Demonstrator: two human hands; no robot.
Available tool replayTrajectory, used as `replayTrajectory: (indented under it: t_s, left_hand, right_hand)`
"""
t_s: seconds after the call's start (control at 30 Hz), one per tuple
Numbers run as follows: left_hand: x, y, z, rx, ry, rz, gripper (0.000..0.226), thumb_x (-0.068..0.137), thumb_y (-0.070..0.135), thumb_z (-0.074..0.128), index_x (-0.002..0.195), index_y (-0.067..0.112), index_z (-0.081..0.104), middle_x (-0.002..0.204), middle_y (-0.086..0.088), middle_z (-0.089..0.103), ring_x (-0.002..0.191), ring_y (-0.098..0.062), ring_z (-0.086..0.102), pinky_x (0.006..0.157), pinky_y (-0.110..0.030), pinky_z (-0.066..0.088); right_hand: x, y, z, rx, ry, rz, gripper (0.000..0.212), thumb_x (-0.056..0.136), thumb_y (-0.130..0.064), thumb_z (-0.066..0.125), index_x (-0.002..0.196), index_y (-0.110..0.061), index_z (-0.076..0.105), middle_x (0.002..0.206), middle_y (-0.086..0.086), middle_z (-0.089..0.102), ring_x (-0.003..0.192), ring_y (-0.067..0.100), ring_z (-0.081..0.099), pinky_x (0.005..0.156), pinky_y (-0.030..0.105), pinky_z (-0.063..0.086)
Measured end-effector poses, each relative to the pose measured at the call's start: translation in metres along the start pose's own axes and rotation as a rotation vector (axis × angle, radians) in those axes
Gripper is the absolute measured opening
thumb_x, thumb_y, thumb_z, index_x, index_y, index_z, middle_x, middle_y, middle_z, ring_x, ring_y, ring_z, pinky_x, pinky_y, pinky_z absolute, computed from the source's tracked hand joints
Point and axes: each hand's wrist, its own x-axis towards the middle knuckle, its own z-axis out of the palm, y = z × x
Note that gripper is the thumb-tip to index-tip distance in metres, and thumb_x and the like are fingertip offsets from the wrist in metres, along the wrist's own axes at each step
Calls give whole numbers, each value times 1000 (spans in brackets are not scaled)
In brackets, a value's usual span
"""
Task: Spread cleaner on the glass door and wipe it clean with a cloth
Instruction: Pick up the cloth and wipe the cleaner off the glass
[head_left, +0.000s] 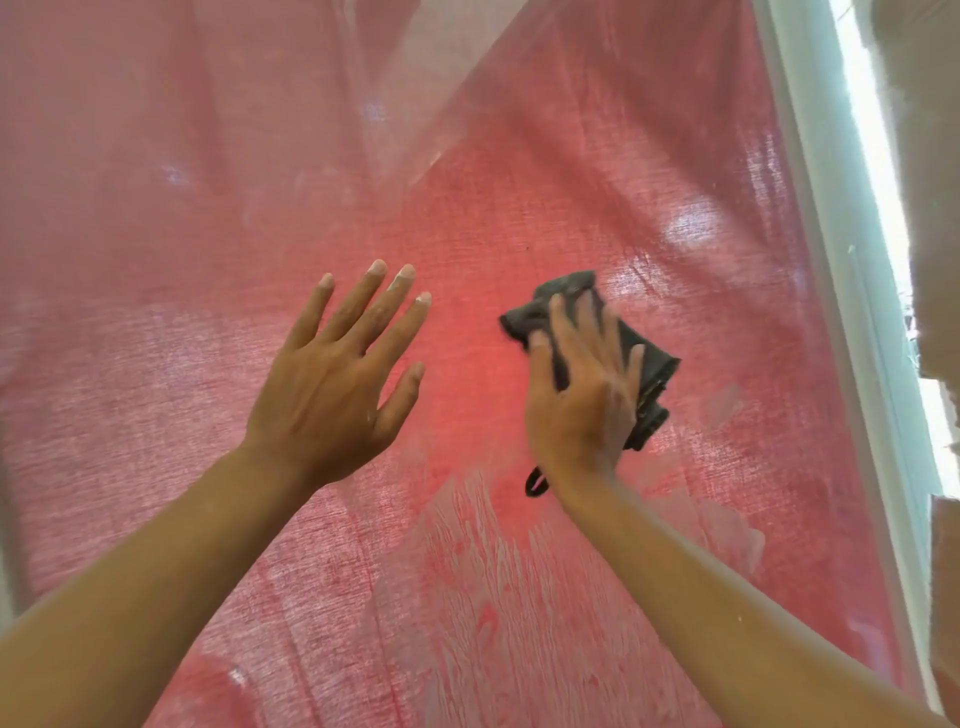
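The glass door (467, 182) fills the view, with a red curtain showing through it. White streaks of cleaner (498, 571) smear the lower middle of the pane. My right hand (582, 395) presses a folded dark grey cloth (649, 374) flat against the glass right of centre, fingers straight on top of it. A small loop of the cloth hangs below my wrist. My left hand (337, 374) is spread with straight fingers against or just off the glass, left of the cloth. White residue coats its fingertips.
The door's white frame (841, 260) runs diagonally down the right side. Beyond it, bright daylight and a rough pale wall (930, 156) show at the far right. More faint cleaner smears lie near the frame.
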Motion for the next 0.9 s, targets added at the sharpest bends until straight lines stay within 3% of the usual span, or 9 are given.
replayTrajectory:
  t_s: [0.1,0.17,0.2,0.33,0.37,0.57,0.63,0.8,0.9]
  left_hand:
    - [-1,-1,1,-3,25,1,60,107,39,35,158,8,39,168,-13,30,158,-30,22,127,-58,18]
    - [-1,0,1,-13,30,1,60,107,39,36,158,7,40,168,-13,31,158,-30,23,127,-58,18]
    - [0,0,1,-19,33,-1,60,107,39,36,158,7,41,167,-14,31,158,-31,23,127,-58,19]
    - [1,3,0,-23,26,-8,60,107,41,37,156,7,43,167,-14,33,157,-31,24,127,-59,18]
    - [2,3,0,-22,26,-14,60,106,41,37,156,8,44,167,-14,33,157,-31,24,127,-60,18]
    - [38,29,5,-50,44,14,57,105,40,40,152,9,50,166,-14,34,157,-31,25,125,-63,18]
    - [56,41,9,-66,56,16,57,105,40,41,152,9,50,166,-14,35,157,-31,26,125,-62,19]
    - [97,66,25,-89,59,12,58,104,42,40,151,10,51,164,-14,38,156,-30,28,126,-61,19]
    - [120,80,34,-98,86,13,58,102,41,43,149,9,53,164,-14,39,156,-30,28,126,-61,19]
  right_hand:
    - [-39,6,-9,5,-164,-548,35,105,-32,58,138,-22,66,152,1,53,148,23,42,123,57,28]
    - [-36,23,-19,5,-247,-771,32,105,-31,60,134,-21,68,148,2,58,144,23,48,117,58,36]
    - [-25,31,-20,0,-218,-740,32,105,-32,59,134,-21,68,148,3,58,144,23,49,115,59,37]
    - [39,48,-21,-43,14,-41,45,104,-42,48,145,-25,58,158,0,46,151,18,37,122,60,27]
    - [42,46,-20,-60,12,16,47,104,-42,46,147,-25,55,160,-1,43,152,17,33,124,58,24]
    - [0,67,-43,-104,-266,-805,36,108,-28,54,143,-21,59,152,3,54,146,23,46,118,57,37]
    - [24,83,-45,-102,-228,-733,37,108,-27,53,143,-20,59,152,4,53,146,23,45,118,55,37]
    - [100,103,-53,-44,-33,-41,45,105,-36,45,147,-24,57,158,-3,46,151,14,36,124,57,26]
    - [78,103,-52,-30,-92,-328,41,104,-33,51,143,-22,61,153,1,52,148,22,43,123,56,29]
